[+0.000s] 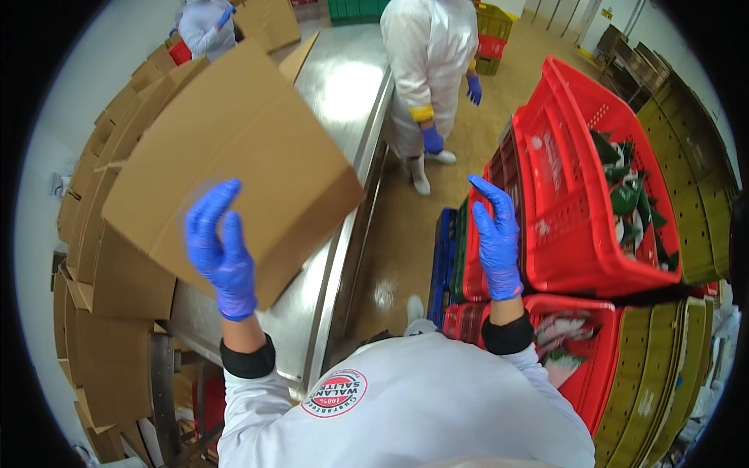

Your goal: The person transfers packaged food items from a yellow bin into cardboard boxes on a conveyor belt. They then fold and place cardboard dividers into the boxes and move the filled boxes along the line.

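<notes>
My left hand (221,253), in a blue glove, is raised in front of a large brown cardboard box (242,148). Its fingers are apart and partly blurred, with nothing in them; whether they touch the cardboard I cannot tell. The box sits tilted on a steel table (355,70). To the right, my right hand (496,242), also blue-gloved, is held up with its fingers spread and nothing in it. It is nearest to a red crate (577,226) holding several green and white packets (628,195).
Flattened and folded cardboard boxes (117,257) lean along the left. A lower red crate (581,312) holds more packets, beside stacked olive crates (655,382). A person in white (429,62) with blue gloves stands beyond the table; another person (204,31) is at the far left.
</notes>
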The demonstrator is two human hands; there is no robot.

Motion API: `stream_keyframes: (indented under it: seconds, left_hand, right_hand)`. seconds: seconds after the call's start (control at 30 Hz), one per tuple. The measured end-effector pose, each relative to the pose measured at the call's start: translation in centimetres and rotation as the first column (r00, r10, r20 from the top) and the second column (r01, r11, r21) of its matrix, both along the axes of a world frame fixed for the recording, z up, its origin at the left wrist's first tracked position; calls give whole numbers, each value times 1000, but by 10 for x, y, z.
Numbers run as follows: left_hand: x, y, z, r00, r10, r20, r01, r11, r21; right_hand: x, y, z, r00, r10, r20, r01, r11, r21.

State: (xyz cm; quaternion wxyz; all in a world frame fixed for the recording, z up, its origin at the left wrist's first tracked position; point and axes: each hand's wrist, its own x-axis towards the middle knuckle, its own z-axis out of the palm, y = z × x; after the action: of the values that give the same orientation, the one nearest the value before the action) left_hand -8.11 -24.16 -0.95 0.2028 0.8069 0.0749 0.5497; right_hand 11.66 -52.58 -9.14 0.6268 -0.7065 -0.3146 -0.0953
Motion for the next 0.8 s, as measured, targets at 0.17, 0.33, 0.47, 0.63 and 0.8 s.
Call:
stream_keyframes:
  seconds: [0.17, 0.33, 0.47, 0.63, 0.8]
  left_hand:
    - [104, -31, 1, 956, -130, -264, 161, 982, 98]
    - [185, -27, 9, 922, -278, -268, 286, 958, -11]
    - [241, -13, -61, 846, -483, -225, 351, 823, -447]
    - [325, 9, -127, 840, -543, 12, 264, 390, -882]
    - [404, 22, -100, 895, -284, 345, 415, 240, -878]
  right_hand:
    - [95, 57, 20, 996, 87, 9, -87, 972, 218]
    - [168, 110, 44, 982, 187, 0, -168, 885, 433]
    - [220, 142, 37, 989, 146, -24, -126, 916, 382]
    - [285, 177, 19, 997, -34, 66, 25, 990, 138]
    - [383, 200, -4, 860, -398, 319, 391, 916, 90]
